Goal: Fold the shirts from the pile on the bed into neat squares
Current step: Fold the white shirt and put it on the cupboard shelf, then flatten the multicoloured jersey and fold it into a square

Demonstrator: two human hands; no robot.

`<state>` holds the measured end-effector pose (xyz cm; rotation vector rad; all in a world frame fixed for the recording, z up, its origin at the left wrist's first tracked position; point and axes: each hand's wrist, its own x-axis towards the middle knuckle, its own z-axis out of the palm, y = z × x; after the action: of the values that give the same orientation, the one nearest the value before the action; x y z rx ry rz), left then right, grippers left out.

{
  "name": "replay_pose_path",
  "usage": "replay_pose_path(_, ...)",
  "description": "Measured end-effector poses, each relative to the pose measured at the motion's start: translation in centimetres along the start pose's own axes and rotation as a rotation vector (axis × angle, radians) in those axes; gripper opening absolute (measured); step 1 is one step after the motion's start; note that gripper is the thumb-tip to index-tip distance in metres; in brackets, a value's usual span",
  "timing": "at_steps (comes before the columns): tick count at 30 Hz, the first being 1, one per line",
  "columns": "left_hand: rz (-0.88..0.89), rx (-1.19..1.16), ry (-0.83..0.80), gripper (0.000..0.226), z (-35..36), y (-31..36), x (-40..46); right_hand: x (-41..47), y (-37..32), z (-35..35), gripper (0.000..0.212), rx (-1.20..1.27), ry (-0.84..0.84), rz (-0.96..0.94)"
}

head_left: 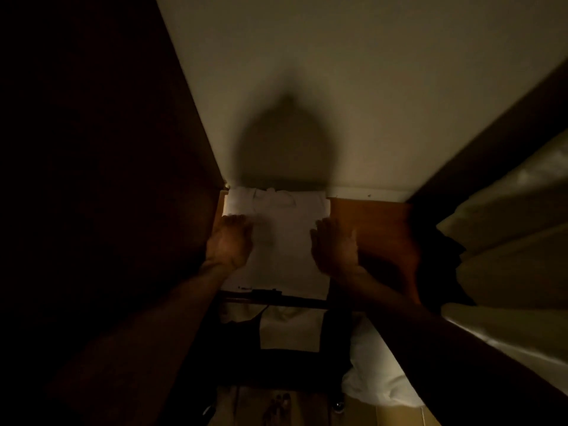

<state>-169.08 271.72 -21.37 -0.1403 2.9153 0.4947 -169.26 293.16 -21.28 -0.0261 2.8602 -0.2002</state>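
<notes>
A folded white shirt (282,235) lies flat on a wooden shelf (368,229) inside a dim cupboard, its collar end toward the back wall. My left hand (229,241) rests flat on the shirt's left edge with fingers stretched forward. My right hand (335,244) lies flat on the shirt's right edge, fingers straight. Both forearms reach in from the bottom of the view. The scene is dark and a little blurred.
A dark wooden panel (107,179) walls off the left side. The pale back wall (353,87) carries a head shadow. Light bedding or folded cloth (507,241) sits at the right. More white cloth (292,327) hangs below a dark rail (276,299).
</notes>
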Motion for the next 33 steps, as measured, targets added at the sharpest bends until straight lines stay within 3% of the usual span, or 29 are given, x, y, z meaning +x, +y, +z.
replay_pose_path(3,-0.017,0.050,-0.008,0.035,-5.6,2.8,-1.5,-2.3,-0.8,-7.3,0.029,-0.018,0.067,-0.084)
replay_pose_path(9,-0.020,0.068,0.005,0.028,-20.7,9.8,-8.7,-9.6,-1.6,-22.5,0.023,0.050,0.228,-0.024)
replay_pose_path(18,0.065,0.023,0.093,0.027,-41.5,18.2,-26.1,-26.5,-2.5,-44.4,0.035,0.110,0.395,-0.166)
replay_pose_path(22,0.084,0.017,0.150,0.025,-49.7,20.3,-32.7,-34.1,-3.9,-53.2,0.034,0.111,0.391,-0.226)
replay_pose_path(27,0.125,0.046,0.239,0.027,-58.3,22.4,-39.5,-42.1,-4.9,-61.0,0.031,0.129,0.308,-0.297)
replay_pose_path(33,0.137,0.051,0.354,0.031,-63.4,23.1,-46.3,-48.9,-6.3,-64.5,0.031,0.148,0.336,-0.377)
